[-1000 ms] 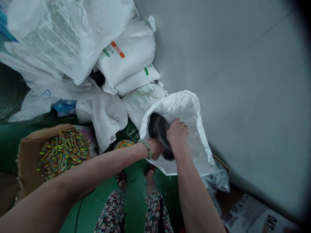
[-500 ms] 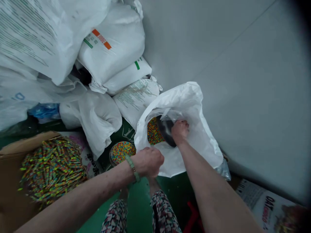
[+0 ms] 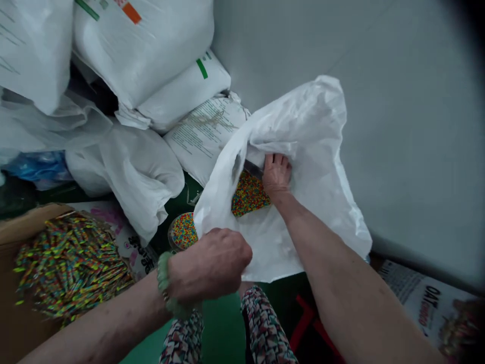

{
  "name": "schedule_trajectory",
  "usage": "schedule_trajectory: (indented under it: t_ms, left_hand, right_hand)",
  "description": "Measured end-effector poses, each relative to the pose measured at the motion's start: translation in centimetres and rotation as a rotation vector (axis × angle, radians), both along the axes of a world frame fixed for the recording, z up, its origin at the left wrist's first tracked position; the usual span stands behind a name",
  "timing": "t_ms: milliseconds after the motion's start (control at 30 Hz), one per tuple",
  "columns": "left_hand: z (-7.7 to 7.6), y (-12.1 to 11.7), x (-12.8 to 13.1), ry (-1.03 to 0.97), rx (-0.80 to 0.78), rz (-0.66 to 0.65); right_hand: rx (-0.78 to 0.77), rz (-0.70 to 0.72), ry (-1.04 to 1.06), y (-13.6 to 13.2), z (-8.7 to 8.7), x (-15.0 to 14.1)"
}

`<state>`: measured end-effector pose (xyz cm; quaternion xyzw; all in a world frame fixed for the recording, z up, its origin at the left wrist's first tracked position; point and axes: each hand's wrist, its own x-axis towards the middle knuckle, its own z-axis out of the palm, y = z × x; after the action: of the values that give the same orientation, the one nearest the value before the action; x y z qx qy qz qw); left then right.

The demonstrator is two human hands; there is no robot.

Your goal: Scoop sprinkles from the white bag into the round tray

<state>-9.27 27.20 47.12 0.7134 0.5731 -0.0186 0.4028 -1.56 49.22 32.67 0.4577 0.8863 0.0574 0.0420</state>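
Note:
A large white sack (image 3: 326,217) stands wide open before me, with small multicoloured pellets (image 3: 250,194) inside. At its near left rim, my left hand (image 3: 212,260), with a green bead bracelet above it, is closed in a fist on the sack's edge. My right hand (image 3: 278,177) reaches into the sack, its fingers closed over what looks like a dark bowl (image 3: 253,169). Only a strip of the bowl's rim shows; the hand and sack folds hide the rest. Left of the sack is a round clear tub (image 3: 184,231) of similar pellets, partly covered by the sack.
A cardboard box (image 3: 22,283) at the left holds many thin colourful sticks (image 3: 79,263). Filled white sacks (image 3: 151,55) are piled behind it, against a grey wall (image 3: 397,126). At right lies a printed carton (image 3: 417,298). The floor (image 3: 220,323) is green.
The view has moved closer. The sack's far rim stands higher, and my left hand has shifted nearer to me. Inside, the bowl has tilted, showing less of itself and more pellets.

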Motion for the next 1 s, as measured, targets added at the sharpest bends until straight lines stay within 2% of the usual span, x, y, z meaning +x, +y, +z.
schedule_trajectory:
  t_ms: [167, 300, 400, 600, 667, 733, 867, 1000]
  left_hand:
    - [0.1, -0.8, 0.7, 0.002, -0.012, -0.041]
    - [-0.1, -1.2, 0.7, -0.023, 0.01, 0.006]
    - [0.1, -0.7, 0.5, -0.048, 0.061, 0.02]
    - [-0.6, -0.2, 0.8, -0.019, 0.142, 0.011]
    - [-0.8, -0.5, 1.2, -0.002, 0.187, -0.014]
    - [-0.9, -0.8, 1.3, 0.02, 0.214, -0.017]
    - [-0.4, -1.0, 1.0, 0.087, 0.274, -0.022]
    - [-0.2, -0.7, 0.8, 0.009, 0.267, -0.107]
  right_hand:
    - [0.008, 0.039, -0.038, 1.4, -2.3, 0.3]
    - [-0.034, 0.084, -0.064, 1.3, -2.2, 0.6]
    - [-0.084, 0.126, -0.085, -0.4, -1.6, 0.8]
    - [-0.164, 0.196, -0.114, -6.2, -1.5, 2.0]
    - [-0.171, 0.192, -0.122, -6.7, -1.4, 2.6]
    - [-0.162, 0.174, -0.119, -5.8, -1.1, 2.9]
    - [-0.044, 0.082, -0.07, -1.5, -1.1, 2.5]
    - [0.04, 0.051, -0.016, 1.9, -2.9, 1.7]
